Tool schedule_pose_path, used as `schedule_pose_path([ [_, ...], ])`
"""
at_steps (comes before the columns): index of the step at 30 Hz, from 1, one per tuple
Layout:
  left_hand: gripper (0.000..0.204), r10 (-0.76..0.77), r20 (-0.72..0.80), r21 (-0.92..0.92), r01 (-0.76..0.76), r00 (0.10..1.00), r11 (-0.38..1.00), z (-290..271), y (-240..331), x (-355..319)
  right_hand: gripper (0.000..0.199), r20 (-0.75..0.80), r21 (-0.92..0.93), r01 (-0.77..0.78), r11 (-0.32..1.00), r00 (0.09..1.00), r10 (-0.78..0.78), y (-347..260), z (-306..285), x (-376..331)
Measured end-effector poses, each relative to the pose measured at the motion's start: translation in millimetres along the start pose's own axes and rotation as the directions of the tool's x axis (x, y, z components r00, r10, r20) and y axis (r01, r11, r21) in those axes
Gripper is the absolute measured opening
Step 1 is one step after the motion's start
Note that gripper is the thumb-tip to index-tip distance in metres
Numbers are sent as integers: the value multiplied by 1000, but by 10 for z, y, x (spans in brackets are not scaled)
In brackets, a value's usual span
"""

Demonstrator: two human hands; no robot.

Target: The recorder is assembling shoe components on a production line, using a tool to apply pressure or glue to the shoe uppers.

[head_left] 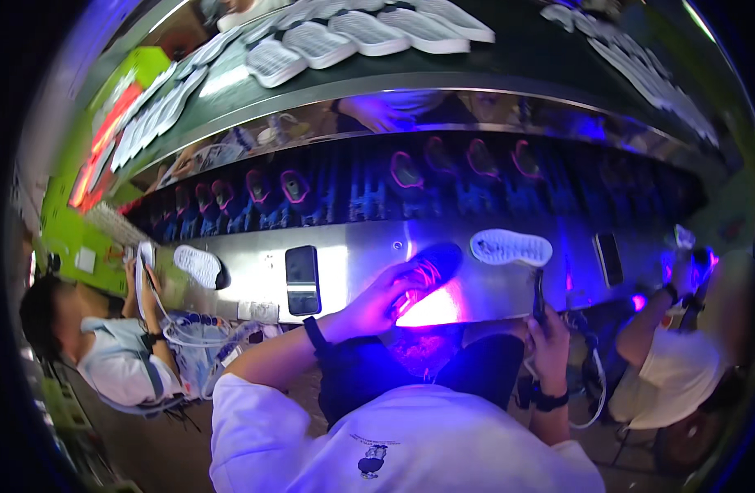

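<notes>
Gripping a dark laced shoe (443, 259) in our left hand (382, 297) at the metal bench (357, 238), we have our right hand (548, 341) closed around a slim dark tool (539, 300), its far end by a white shoe sole (511, 247) right of the shoe; a black smartphone (302, 281) lies to our left

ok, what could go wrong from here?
1. The tool in the right hand points up close to the white sole; a slip might knock or mark it.
2. The left hand holds the dark shoe beside a strong glare, so a flaw there could be missed.
3. The phone left of the shoe lies near the left forearm, which might nudge it.
</notes>
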State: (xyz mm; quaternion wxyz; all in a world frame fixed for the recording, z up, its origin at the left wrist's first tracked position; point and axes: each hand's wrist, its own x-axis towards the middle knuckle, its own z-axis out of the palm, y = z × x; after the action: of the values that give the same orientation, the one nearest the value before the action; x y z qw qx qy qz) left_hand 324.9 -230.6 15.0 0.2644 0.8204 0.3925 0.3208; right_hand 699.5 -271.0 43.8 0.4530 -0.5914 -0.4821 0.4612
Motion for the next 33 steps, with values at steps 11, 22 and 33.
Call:
schedule_pose_path([
  [11, 66, 56, 181, 873, -187, 982, 451, 1033, 271, 437, 39, -26, 189, 106, 976, 994, -103, -273, -9, -107],
  [22, 77, 27, -416, 228, 76, 909, 971, 252, 825, -252, 35, 228, -73, 103, 992, 970, -84, 23, 341, 22],
  [33, 58, 14, -190, 270, 38, 982, 962, 446, 743, -995, 33, 411, -281, 48, 958, 908, 75, 125, 1069, 305],
])
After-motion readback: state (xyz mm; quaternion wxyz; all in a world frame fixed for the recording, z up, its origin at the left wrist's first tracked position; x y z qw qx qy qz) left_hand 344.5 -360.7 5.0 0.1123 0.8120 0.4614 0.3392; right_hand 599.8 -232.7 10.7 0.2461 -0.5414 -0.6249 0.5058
